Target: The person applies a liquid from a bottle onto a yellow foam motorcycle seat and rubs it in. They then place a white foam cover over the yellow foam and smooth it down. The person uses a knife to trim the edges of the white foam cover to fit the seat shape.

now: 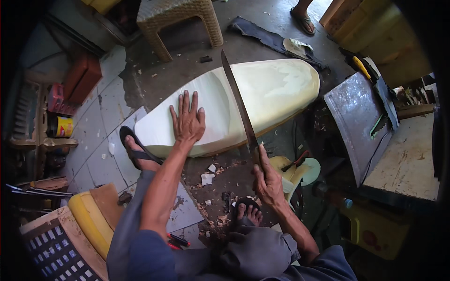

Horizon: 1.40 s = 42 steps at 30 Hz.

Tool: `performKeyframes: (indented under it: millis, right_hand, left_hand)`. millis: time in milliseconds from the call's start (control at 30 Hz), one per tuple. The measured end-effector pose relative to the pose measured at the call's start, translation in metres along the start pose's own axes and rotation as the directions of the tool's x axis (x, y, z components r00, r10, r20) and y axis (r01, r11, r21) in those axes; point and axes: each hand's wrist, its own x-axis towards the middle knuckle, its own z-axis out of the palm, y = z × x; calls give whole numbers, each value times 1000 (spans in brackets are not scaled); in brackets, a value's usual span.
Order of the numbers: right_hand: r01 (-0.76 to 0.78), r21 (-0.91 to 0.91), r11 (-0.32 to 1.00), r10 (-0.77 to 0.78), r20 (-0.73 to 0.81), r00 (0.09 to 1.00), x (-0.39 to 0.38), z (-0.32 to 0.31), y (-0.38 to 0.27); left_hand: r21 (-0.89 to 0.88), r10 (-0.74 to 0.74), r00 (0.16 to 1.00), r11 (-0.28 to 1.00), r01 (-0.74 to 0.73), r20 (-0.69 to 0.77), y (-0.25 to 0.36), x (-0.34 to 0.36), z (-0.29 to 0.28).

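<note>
A cluttered workshop floor of bare concrete and pale tiles (101,122) carries a long cream foam seat cushion (276,89), lying flat between the person's sandalled feet. The left hand (188,121) rests open, fingers spread, pressing the foam's near end. The right hand (268,180) is clamped around the handle of a long knife (239,105) whose blade lies across the foam's middle. Cutting well here probably calls for firm downward pressure, long even strokes, and the spread fingers kept clear of the blade.

Cream foam seat cushion (262,100) on floor, long blade (239,105) across it
</note>
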Motion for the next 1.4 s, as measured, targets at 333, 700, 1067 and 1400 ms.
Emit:
performKeyframes:
  millis: [333,700,1067,1400]
  right_hand:
    - [-23,-20,1000,22,-13,1000,28,-1,-11]
    - [93,41,995,-91,-46,995,21,-19,-6]
    - [7,82,997,-5,-21,1000,18,-6,-17]
    - [60,22,998,-60,-14,998,36,8,-5]
  left_hand:
    - [-68,-23,999,997,21,-30,-4,10,-7]
    - [-90,122,991,989,-117,56,-26,13,-17]
    - [-9,-12,994,1000,13,113,-34,8,-16]
    - [-8,-147,987,989,147,58,3,28,-1]
